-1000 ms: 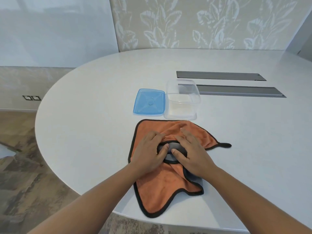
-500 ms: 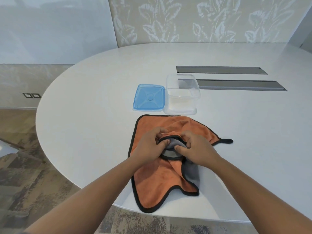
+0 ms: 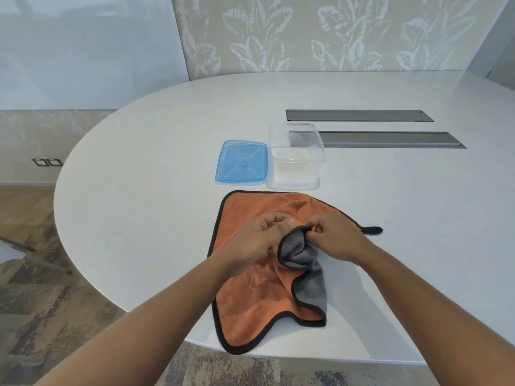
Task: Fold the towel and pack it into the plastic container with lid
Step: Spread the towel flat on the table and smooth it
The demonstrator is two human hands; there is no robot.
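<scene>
An orange towel [image 3: 250, 299] with a black border and a grey underside lies crumpled on the white table, its near corner hanging over the table's front edge. My left hand [image 3: 256, 240] and my right hand [image 3: 334, 238] both pinch the same turned-up edge at the towel's middle, so a grey flap shows between them. Beyond the towel stands the clear plastic container [image 3: 296, 157], upright and empty. Its blue lid [image 3: 242, 162] lies flat on the table just left of it.
Two dark grey slot panels [image 3: 390, 139] are set into the table [image 3: 139, 176] behind and right of the container. The table's curved edge runs along the left and front, with patterned floor below. A leaf-patterned wall stands at the back.
Both hands have gone from pressing flat on the towel to pinching its edge and lifting it. More of the grey underside shows, and the flap now hangs toward the right.
</scene>
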